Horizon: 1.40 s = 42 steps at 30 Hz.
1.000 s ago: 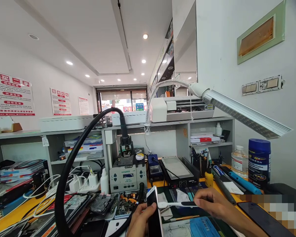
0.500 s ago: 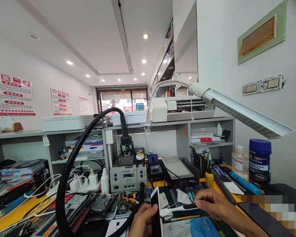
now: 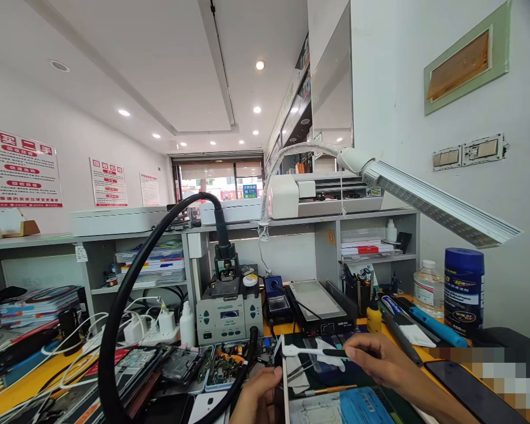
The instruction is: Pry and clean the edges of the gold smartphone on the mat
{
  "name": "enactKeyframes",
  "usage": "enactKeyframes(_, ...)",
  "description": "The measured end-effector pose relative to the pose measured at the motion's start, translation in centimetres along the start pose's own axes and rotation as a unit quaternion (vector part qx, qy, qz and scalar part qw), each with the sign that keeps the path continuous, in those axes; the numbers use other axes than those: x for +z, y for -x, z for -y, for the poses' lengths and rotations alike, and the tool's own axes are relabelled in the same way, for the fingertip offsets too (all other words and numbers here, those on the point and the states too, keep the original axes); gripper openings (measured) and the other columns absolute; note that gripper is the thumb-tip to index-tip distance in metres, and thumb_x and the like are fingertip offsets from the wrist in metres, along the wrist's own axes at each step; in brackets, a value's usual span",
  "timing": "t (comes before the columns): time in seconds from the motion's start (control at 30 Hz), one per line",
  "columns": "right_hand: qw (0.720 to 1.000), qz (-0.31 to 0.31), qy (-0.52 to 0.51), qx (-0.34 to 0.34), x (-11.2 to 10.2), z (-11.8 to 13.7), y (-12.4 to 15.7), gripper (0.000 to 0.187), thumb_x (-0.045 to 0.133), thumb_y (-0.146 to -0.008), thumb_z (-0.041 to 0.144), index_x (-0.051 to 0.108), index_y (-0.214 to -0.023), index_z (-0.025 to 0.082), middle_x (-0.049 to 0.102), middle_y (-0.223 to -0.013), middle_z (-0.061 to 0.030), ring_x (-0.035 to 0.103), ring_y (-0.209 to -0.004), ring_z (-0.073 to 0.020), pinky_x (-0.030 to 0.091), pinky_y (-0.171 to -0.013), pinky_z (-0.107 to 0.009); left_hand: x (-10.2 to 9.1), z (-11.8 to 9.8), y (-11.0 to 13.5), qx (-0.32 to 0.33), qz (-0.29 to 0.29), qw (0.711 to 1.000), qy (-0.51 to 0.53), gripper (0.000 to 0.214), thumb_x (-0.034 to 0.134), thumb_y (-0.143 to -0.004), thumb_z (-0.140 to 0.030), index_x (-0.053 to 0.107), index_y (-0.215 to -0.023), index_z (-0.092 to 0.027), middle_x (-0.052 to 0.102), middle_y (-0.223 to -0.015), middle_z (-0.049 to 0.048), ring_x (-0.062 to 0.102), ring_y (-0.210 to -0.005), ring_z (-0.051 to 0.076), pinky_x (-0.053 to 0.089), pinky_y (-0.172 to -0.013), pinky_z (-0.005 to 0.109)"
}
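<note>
My left hand is closed around a phone with a white edge, held upright and seen nearly edge-on. In the fingers of my right hand is a toothbrush with a white head and a dark grip. Its head points left, at the phone's upper edge; I cannot tell whether the two touch. Below the brush, tweezers and a thin wooden-handled tool lie on the work mat, near a blue packet.
A hot-air station stands behind, its black hose arching across the left. Opened phone parts lie left of my left hand. To the right are a dark phone, a blue canister and a clear bottle. A lamp hangs above.
The toothbrush has risen from the phone's side toward its upper edge, along with my right hand. The phone has turned to a narrower, more edge-on view in my left hand.
</note>
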State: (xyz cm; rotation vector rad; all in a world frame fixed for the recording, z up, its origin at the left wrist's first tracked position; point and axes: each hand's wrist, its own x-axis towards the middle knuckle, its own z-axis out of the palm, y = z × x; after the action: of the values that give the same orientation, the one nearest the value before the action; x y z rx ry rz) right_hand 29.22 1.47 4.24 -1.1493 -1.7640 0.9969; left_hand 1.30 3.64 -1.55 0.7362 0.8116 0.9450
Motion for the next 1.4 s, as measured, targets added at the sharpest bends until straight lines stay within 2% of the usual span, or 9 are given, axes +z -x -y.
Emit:
enactKeyframes(0.23,0.999,-0.025,0.021,0.006,0.2,0.0,-0.2,0.054,0.06,-0.087,0.071,0.065,-0.082,0.017,0.029,-0.057,0.0083,0.022,-0.047,-0.0087,0.016,-0.046,-0.026,0.2,0.0,0.1,0.002,0.003,1.0,0.0,0.045,0.084,-0.057,-0.052,0.06,-0.081,-0.023,0.06,-0.051,0.0003,0.07,-0.07,0.029,0.047,-0.058,0.03)
enactKeyframes(0.6,1.0,-0.026,0.008,-0.004,0.4,0.1,-0.1,0.052,0.059,-0.089,0.069,0.062,-0.079,0.018,0.029,-0.059,0.0087,0.021,-0.048,-0.0076,0.017,-0.046,-0.026,0.3,-0.2,0.5,-0.012,-0.008,1.0,-0.002,0.045,0.085,-0.059,-0.05,0.062,-0.084,-0.021,0.06,-0.053,0.0,0.07,-0.07,0.028,0.049,-0.061,0.031)
enactKeyframes(0.87,1.0,0.005,-0.018,-0.015,0.6,0.0,-0.3,0.05,0.061,-0.09,0.066,0.056,-0.073,0.019,0.027,-0.058,0.009,0.019,-0.049,-0.0077,0.014,-0.046,-0.026,-0.1,0.2,-0.2,-0.009,-0.01,1.0,0.0,0.046,0.087,-0.057,-0.05,0.061,-0.081,-0.022,0.06,-0.05,0.0007,0.07,-0.078,0.03,0.05,-0.059,0.03)
enactKeyframes(1.17,0.999,0.044,-0.008,0.006,0.6,0.2,0.0,0.053,0.061,-0.089,0.069,0.053,-0.071,0.019,0.032,-0.052,0.0089,0.024,-0.046,-0.0077,0.016,-0.045,-0.025,0.2,0.1,0.1,-0.02,0.005,1.0,0.02,0.036,0.08,-0.066,-0.049,0.059,-0.081,-0.023,0.057,-0.051,-0.0014,0.069,-0.068,0.026,0.047,-0.059,0.028)
enactKeyframes(1.3,0.998,0.055,-0.016,0.023,0.5,-0.3,0.0,0.052,0.06,-0.089,0.069,0.051,-0.073,0.02,0.03,-0.054,0.0096,0.022,-0.046,-0.0075,0.015,-0.044,-0.024,0.1,0.1,0.0,-0.016,0.012,1.0,0.021,0.04,0.082,-0.065,-0.05,0.059,-0.081,-0.023,0.059,-0.051,-0.0002,0.069,-0.07,0.027,0.044,-0.058,0.027)
enactKeyframes(1.4,0.998,0.056,-0.035,0.024,0.6,-1.0,-0.2,0.054,0.059,-0.09,0.069,0.043,-0.07,0.022,0.027,-0.056,0.0102,0.018,-0.046,-0.0069,0.013,-0.043,-0.024,0.0,0.1,-0.1,-0.013,0.016,1.0,0.021,0.041,0.084,-0.064,-0.049,0.058,-0.08,-0.023,0.059,-0.05,-0.0009,0.069,-0.071,0.027,0.042,-0.057,0.025)
